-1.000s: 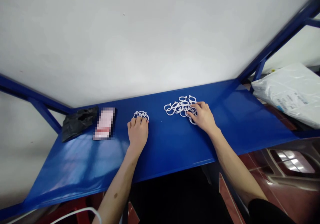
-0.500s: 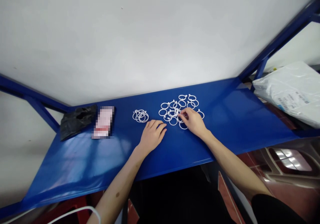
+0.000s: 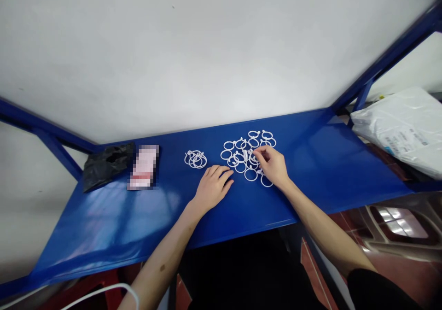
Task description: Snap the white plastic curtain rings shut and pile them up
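Observation:
Many white curtain rings (image 3: pixel 245 155), each with a small eyelet, lie in a loose spread on the blue tabletop (image 3: pixel 221 222). At that spread, my right hand (image 3: pixel 272 163) pinches one curtain ring between thumb and fingertips; the palm side is partly hidden. One ring near the front right is partly covered by this hand. My left hand (image 3: pixel 213 186) rests palm down with fingers stretched out, just left of the spread, and holds nothing. Beyond its fingertips, to the left, sits a small separate pile of white rings (image 3: pixel 196 158), overlapping one another.
A black plastic bag (image 3: pixel 107 166) and a pixelated pink-and-white item (image 3: pixel 144 165) lie on the left of the table. Blue frame bars flank both sides, and a pale wall (image 3: pixel 221 52) stands behind. A white plastic package (image 3: pixel 402 128) is at the right.
My right hand has shifted slightly right, and rings near it at the front of the spread have been moved. The left hand stays in nearly the same place.

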`<state>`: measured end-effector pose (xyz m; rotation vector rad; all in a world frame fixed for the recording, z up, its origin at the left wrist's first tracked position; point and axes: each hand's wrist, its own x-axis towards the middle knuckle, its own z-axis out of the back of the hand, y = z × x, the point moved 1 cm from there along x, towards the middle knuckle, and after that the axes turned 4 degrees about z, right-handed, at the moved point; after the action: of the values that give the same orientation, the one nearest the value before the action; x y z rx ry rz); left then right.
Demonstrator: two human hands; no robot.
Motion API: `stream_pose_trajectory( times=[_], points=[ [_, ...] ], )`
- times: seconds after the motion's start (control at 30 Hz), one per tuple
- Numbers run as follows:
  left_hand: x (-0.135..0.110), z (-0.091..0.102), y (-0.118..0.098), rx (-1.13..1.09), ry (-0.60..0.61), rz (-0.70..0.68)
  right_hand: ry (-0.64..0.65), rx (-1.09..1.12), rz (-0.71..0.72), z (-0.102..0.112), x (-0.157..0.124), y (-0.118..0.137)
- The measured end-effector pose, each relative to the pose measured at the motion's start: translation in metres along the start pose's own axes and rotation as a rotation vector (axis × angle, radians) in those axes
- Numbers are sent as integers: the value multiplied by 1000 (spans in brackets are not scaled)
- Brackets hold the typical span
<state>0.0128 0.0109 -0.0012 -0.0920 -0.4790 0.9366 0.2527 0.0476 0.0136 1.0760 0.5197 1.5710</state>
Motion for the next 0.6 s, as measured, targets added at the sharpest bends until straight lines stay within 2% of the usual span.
stream_pose_trajectory(
  times=[0.13,0.3,0.43,0.6],
  points=[
    [0,4,-4,-4,-75,-54,93,147,-30,-12,-7,5],
    [-4,2,-18,104,-243,-290,173,177,37,-30,-16,21],
    [-3,-6,-23,171,-190,-267,226,104,157,-39,-20,29],
    [1,-11,-19,171,-115,-220,292,8,334,-47,-25,23]
  ],
)
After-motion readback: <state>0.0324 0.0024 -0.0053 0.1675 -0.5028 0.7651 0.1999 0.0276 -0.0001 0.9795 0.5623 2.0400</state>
